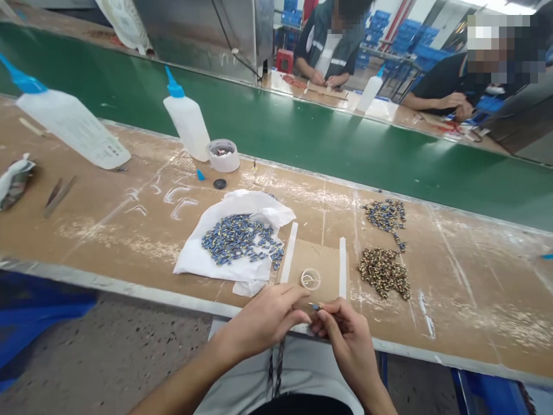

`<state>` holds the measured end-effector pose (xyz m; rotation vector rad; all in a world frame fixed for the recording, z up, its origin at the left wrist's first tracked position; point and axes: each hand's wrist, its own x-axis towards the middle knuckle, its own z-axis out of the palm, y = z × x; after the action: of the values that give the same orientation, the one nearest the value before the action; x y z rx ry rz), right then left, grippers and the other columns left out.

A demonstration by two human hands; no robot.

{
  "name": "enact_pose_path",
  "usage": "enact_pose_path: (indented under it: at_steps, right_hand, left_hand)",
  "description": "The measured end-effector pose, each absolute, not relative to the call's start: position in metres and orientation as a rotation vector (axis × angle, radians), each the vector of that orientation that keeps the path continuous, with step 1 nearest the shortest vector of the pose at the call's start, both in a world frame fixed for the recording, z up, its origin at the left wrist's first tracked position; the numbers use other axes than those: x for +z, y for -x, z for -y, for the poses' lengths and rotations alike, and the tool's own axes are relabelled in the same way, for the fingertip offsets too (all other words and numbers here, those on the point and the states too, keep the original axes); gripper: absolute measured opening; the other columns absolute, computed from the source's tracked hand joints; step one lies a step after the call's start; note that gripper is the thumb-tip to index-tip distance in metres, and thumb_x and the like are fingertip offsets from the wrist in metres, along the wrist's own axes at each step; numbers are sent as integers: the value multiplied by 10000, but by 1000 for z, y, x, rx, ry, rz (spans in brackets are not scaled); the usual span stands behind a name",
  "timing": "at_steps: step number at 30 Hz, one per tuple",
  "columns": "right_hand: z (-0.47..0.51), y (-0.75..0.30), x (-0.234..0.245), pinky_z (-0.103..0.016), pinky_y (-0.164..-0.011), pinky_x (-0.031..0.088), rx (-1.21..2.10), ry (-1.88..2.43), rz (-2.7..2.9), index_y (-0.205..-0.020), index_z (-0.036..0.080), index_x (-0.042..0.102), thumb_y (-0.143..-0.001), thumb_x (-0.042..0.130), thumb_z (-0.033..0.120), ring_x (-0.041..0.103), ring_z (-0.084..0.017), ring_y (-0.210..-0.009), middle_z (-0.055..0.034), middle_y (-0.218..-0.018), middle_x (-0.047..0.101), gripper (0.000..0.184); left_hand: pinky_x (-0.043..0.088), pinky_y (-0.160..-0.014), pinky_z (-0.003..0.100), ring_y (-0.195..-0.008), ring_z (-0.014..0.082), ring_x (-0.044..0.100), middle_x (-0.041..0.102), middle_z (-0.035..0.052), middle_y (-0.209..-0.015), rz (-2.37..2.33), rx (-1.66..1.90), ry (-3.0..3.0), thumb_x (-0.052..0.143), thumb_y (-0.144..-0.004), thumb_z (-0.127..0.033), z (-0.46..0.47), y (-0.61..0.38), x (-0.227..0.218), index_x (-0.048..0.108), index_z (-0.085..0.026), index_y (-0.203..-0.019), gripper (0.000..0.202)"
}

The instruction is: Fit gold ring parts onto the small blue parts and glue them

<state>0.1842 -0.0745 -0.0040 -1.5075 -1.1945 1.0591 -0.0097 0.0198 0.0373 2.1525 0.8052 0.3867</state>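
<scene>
My right hand (348, 334) pinches a small blue piece with a pale tip (317, 306) between thumb and fingers, above the bench's front edge. Just left of it my left hand (272, 314) reaches over with thumb and fingers apart, holding nothing I can see. Beyond both hands lies a cardboard sheet (319, 259) with white tape strips along its sides. On that sheet sits a small round clear dish (310, 279) with a little pale material inside. A heap of small blue-and-yellow pieces (233, 237) rests on crumpled white paper (194, 256) to the left.
To the right are a blue-and-gold pile (386, 214) and a darker brown-gold pile (384, 272). White bottles (188, 124) with blue nozzles, a tape roll (223, 157) and tweezers (59, 196) are at the left. Past the green belt (268, 127), two people work.
</scene>
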Motion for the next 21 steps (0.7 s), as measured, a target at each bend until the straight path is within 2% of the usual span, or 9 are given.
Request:
enact_pose_path:
  at_steps: [1, 2, 6, 9, 12, 15, 18, 21]
  right_hand:
    - [74, -193, 0, -279, -604, 557, 982, 1536, 1151, -911, 200, 662, -948, 591, 399, 671, -174, -633, -43, -740, 715, 215]
    - [72, -206, 4, -288, -625, 562, 886, 1571, 1112, -925, 199, 668, -934, 609, 411, 678, -179, -655, -50, -772, 725, 220]
    - [40, -294, 16, -333, -704, 548, 467, 1761, 1067, -905, 192, 685, -852, 666, 498, 692, -216, -758, -82, -857, 740, 311]
    - [-5, -368, 12, -351, -705, 500, 205, 1936, 1044, -824, 175, 693, -776, 674, 552, 654, -228, -727, -84, -778, 711, 381]
    - [-49, -418, 1, -370, -708, 472, 170, 1968, 978, -791, 154, 676, -714, 682, 573, 617, -227, -699, -79, -724, 679, 427]
    - [-71, -442, -10, -353, -651, 458, 283, 1971, 958, -788, 136, 676, -648, 724, 576, 589, -205, -636, -67, -673, 663, 464]
    - [-67, -452, -17, -342, -668, 471, 394, 1931, 944, -922, 134, 674, -660, 742, 533, 631, -207, -713, -95, -800, 702, 483]
    - [-45, -456, -22, -361, -792, 491, 444, 1891, 927, -1023, 169, 654, -697, 746, 475, 668, -229, -897, -129, -987, 715, 457]
  left_hand:
    - [468, -797, 257, -919, 181, 638, 678, 40, -1054, -852, 384, -2100, 559, -959, -241, -21, 16, 44, 577, -211, -1232, 275]
    - [473, -805, 258, -925, 178, 639, 680, 31, -1057, -908, 395, -2050, 531, -973, -259, -23, 23, 49, 561, -228, -1253, 283]
    - [469, -755, 279, -801, 183, 628, 667, 12, -882, -1257, 550, -2041, 442, -1006, -325, -42, 44, 50, 603, -205, -1011, 201]
    - [468, -792, 312, -887, 210, 627, 641, 41, -983, -1386, 592, -2174, 453, -989, -253, -55, 44, 36, 589, -202, -1046, 155]
    - [477, -815, 337, -942, 228, 621, 608, 62, -1047, -1392, 498, -2320, 479, -968, -187, -57, 37, 24, 586, -208, -1108, 178]
    - [484, -830, 356, -953, 237, 614, 595, 69, -1044, -1420, 428, -2392, 490, -961, -146, -55, 30, 22, 596, -196, -1058, 152]
    - [486, -825, 354, -933, 231, 612, 595, 66, -1029, -1454, 402, -2401, 496, -958, -125, -53, 27, 26, 590, -186, -994, 118]
    - [487, -802, 336, -906, 215, 614, 593, 53, -1018, -1434, 375, -2380, 518, -951, -121, -54, 30, 31, 587, -185, -998, 105]
